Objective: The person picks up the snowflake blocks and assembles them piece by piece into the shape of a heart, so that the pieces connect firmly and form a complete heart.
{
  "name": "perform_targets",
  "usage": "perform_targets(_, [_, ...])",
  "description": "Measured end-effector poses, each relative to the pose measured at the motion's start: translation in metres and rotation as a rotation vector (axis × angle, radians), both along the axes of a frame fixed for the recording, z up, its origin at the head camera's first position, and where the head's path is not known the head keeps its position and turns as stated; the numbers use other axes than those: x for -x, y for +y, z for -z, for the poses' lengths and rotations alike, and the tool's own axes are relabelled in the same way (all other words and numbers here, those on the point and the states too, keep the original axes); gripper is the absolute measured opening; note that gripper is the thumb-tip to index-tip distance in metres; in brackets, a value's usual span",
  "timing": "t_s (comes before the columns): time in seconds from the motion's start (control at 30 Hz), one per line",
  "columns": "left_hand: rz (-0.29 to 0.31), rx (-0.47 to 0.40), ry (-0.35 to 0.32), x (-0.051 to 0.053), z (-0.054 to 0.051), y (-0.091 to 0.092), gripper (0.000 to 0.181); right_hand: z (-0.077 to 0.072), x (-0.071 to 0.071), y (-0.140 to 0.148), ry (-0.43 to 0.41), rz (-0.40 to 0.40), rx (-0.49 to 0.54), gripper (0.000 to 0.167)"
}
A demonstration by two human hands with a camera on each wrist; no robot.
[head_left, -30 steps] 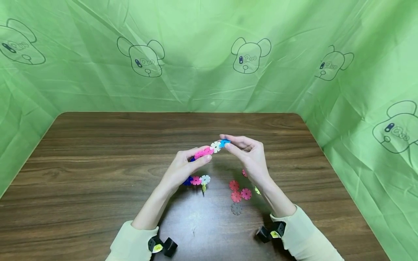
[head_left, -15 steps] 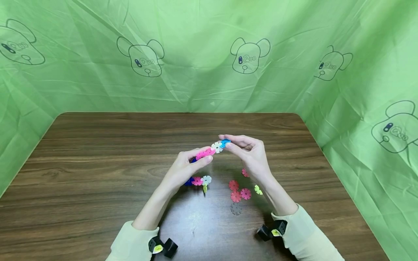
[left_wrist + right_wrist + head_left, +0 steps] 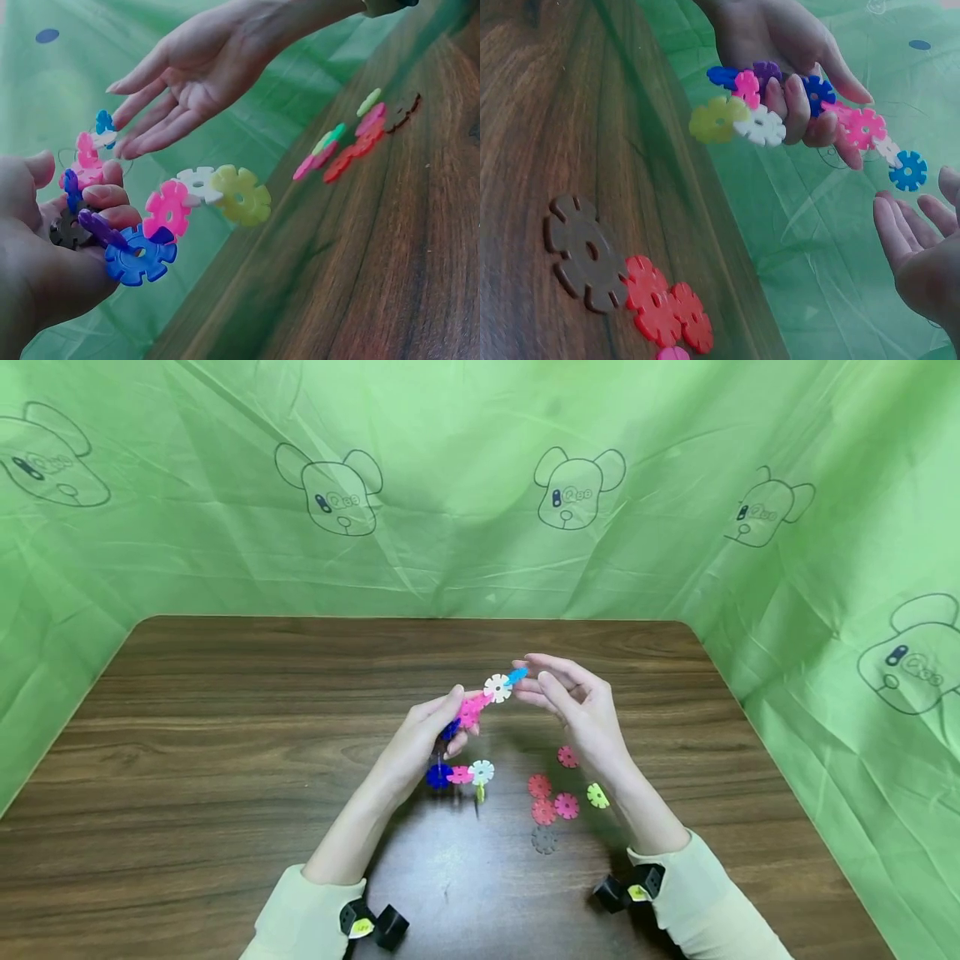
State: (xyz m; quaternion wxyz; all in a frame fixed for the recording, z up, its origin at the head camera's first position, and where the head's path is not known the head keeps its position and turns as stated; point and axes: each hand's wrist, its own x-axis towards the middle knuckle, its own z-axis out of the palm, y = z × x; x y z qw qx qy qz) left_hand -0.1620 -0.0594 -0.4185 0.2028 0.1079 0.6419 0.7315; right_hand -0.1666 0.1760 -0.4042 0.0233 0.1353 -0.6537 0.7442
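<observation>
My left hand [image 3: 420,739] holds a chain of interlocking flower-shaped plastic discs by its middle, above the table. In the head view a light blue disc [image 3: 517,676] and a white disc [image 3: 498,688] stick out at the upper end. The other end carries a blue disc [image 3: 141,256], a pink disc [image 3: 168,211], a second white disc [image 3: 198,185] and a yellow disc [image 3: 240,196]. A purple disc [image 3: 101,227] and a dark disc [image 3: 69,229] sit by the left palm. My right hand [image 3: 930,281] has relaxed fingers, just apart from the light blue disc.
Loose discs lie on the wooden table [image 3: 225,760] in front of the right forearm: red discs [image 3: 539,786], pink discs [image 3: 567,806], a yellow-green disc [image 3: 597,796] and a grey-brown disc [image 3: 543,840]. Green cloth [image 3: 465,560] surrounds the table's back and sides.
My right fingers have let go of the light blue disc and spread. The left hand has turned, so its thumb points up and the chain's lower part shows more.
</observation>
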Motion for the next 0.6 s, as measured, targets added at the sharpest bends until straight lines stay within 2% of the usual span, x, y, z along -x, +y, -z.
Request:
perform_targets(0.23, [0.009, -0.059, -0.037, 0.000, -0.001, -0.004, 0.062, 0.001, 0.002, 0.013, -0.052, 0.044, -0.116, 0.041])
perform_targets(0.6, [0.009, -0.062, -0.050, 0.000, -0.001, -0.007, 0.062, 0.019, 0.004, 0.042, -0.062, -0.104, -0.411, 0.043])
